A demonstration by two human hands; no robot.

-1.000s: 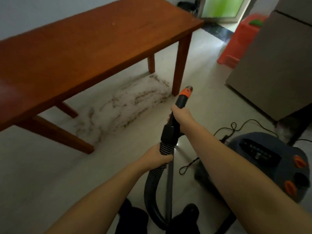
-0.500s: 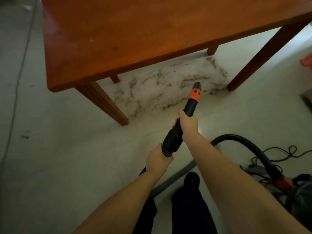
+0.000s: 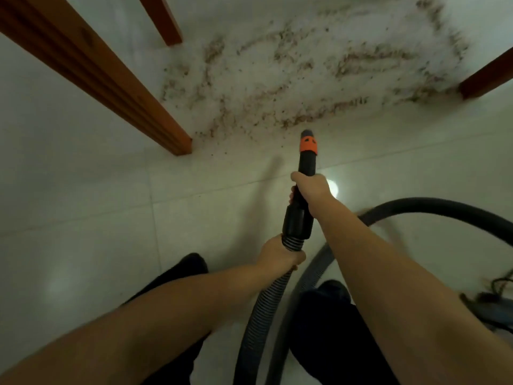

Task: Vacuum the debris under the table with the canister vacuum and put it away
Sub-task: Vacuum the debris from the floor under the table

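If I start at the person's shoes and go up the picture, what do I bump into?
Left hand on the ribbed hose → right hand on the black wand → orange nozzle tip → debris.

A home room is showing here: pale glossy floor tiles (image 3: pixel 83 218) are reflecting light, and wooden table legs (image 3: pixel 111 84) are standing on them.

Dim, greenish cast overall. Bright glare spot on floor (image 3: pixel 83 207) just right of right hand (image 3: pixel 312 187); fainter sheen left of left hand (image 3: pixel 279 255). Hose (image 3: pixel 433 208) motion-blurred right of hands. Wide-angle bending at edges. Forearms underexposed.
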